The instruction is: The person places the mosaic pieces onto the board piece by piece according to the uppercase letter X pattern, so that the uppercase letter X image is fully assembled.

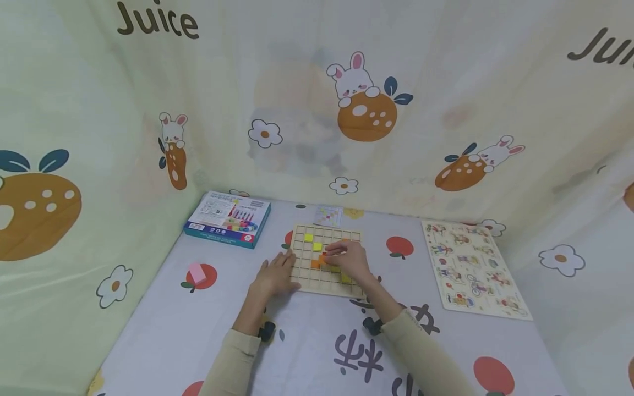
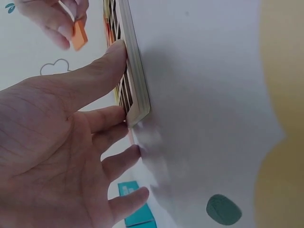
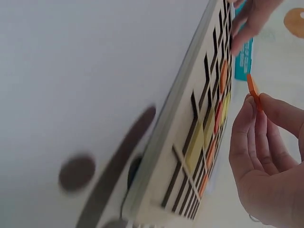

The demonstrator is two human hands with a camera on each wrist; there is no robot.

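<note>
A wooden grid board (image 1: 303, 283) lies on the table, with several yellow, orange and red square tiles set in its cells. Two bright yellow tiles (image 1: 313, 242) sit toward its far left. My right hand (image 1: 349, 259) is over the board and pinches a thin orange tile (image 3: 254, 91) between thumb and fingertips, raised off the surface. Part of the grid is hidden under that hand. At the board's left side rests my left hand (image 1: 275, 275), its thumb (image 2: 111, 59) on the near edge and its fingers spread loosely along the side.
A small card with a coloured pattern (image 1: 328, 215) lies just behind the board. To the far left is a flat box (image 1: 229, 217), with a pink block (image 1: 197, 272) nearer. On the right lies a picture board (image 1: 473, 269). Printed curtains hang around the table.
</note>
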